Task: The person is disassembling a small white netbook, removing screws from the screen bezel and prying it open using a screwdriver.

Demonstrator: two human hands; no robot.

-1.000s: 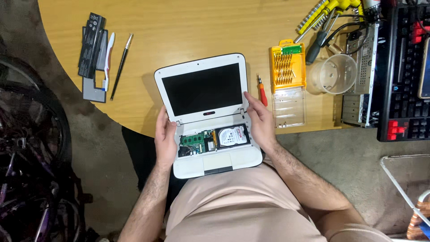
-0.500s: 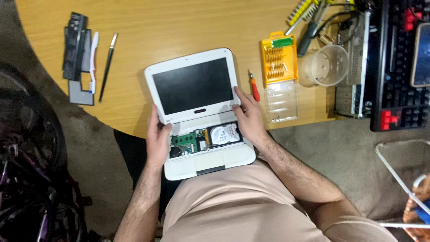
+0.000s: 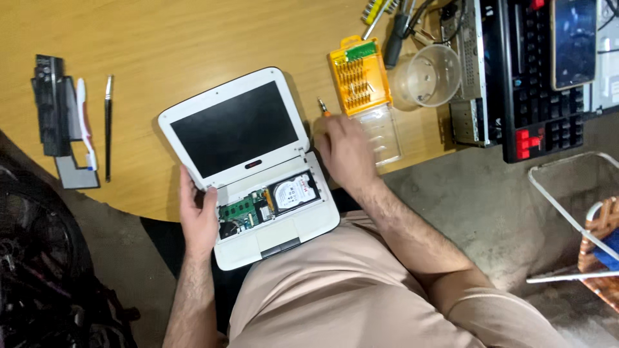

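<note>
Left hand [image 3: 198,219] clamps the opened laptop [image 3: 248,164]; right hand [image 3: 345,151], loosely spread, reaches beside a small screwdriver [image 3: 322,106]; laptop, overhanging the surface [image 3: 193,38], could slip off

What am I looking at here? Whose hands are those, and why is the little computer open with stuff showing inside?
The picture comes from a camera worn on a person's head, looking down, so you see that person's own two bare hands. A small white laptop with a dark screen sits half on the round wooden table and half on the person's lap. Its keyboard cover is off, so a green circuit board and a round silver hard drive show. The left hand grips the laptop's left edge. The right hand rests on the table by the laptop, close to a small orange-handled screwdriver; I cannot tell whether it holds it. Nearby lie an orange case of screwdriver bits and a clear plastic cup.
</note>
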